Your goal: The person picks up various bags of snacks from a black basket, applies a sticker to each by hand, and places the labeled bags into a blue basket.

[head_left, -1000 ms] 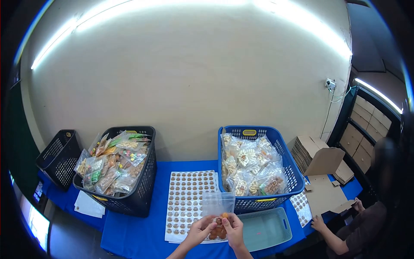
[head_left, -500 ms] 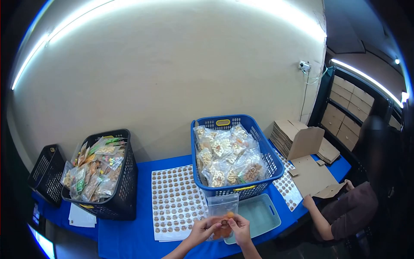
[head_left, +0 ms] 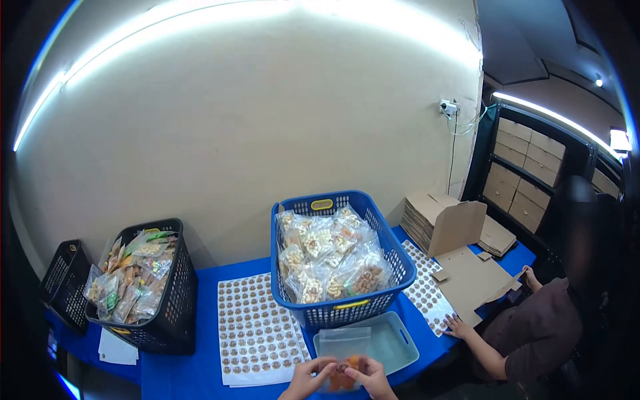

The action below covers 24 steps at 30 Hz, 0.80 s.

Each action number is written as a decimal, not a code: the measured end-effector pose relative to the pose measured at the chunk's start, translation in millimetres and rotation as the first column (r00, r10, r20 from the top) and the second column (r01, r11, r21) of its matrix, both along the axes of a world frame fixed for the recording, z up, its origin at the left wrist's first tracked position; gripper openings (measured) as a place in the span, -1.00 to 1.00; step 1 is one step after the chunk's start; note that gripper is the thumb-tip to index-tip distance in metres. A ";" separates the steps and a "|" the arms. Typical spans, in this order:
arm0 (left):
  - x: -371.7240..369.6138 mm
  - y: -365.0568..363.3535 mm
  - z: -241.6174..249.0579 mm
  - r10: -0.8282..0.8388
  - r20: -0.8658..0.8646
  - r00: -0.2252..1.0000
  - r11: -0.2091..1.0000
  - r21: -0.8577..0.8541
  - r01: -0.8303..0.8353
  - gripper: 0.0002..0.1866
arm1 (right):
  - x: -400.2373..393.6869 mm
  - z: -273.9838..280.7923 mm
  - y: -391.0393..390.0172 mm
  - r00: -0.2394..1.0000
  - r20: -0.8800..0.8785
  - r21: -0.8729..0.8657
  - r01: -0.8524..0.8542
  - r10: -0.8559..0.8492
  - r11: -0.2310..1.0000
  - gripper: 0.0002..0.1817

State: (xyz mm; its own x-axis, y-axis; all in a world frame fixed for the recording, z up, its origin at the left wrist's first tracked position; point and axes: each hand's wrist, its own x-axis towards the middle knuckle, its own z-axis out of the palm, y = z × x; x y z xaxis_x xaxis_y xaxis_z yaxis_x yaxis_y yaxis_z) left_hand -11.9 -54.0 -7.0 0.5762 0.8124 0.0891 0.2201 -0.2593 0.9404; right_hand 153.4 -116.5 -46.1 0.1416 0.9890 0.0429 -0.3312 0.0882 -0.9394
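Note:
Both my hands hold a clear zip bag (head_left: 344, 339) with orange pieces in its lower part, upright in front of me. My left hand (head_left: 309, 379) pinches the bag's left side. My right hand (head_left: 373, 380) grips its right side, with the thumb on the front near a round brown sticker (head_left: 341, 368). Behind the bag lies a pale green plastic tray (head_left: 404, 360), partly hidden by it. To the left are white sheets of round brown stickers (head_left: 256, 327). Beyond the tray stands a blue basket (head_left: 320, 315) filled with clear bags of pale and brown snacks.
A black basket (head_left: 179, 313) of mixed snack bags stands on the left, beside another black basket (head_left: 65, 287). At right, a co-worker (head_left: 543, 333) handles flat cardboard (head_left: 470, 280) near another sticker sheet (head_left: 427, 293). Folded cardboard (head_left: 420, 220) is stacked behind.
The view has shifted, so the scene sits lower and farther left. My hands still grip the bag, now farther right relative to the tray. The co-worker's nearer hand has spread its fingers.

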 end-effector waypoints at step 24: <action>-17.5 6.9 -13.3 0.182 0.092 0.979 0.927 0.317 -0.202 -0.84 | 26.4 38.5 26.2 0.828 0.552 0.162 -0.221 0.098 0.962 -0.62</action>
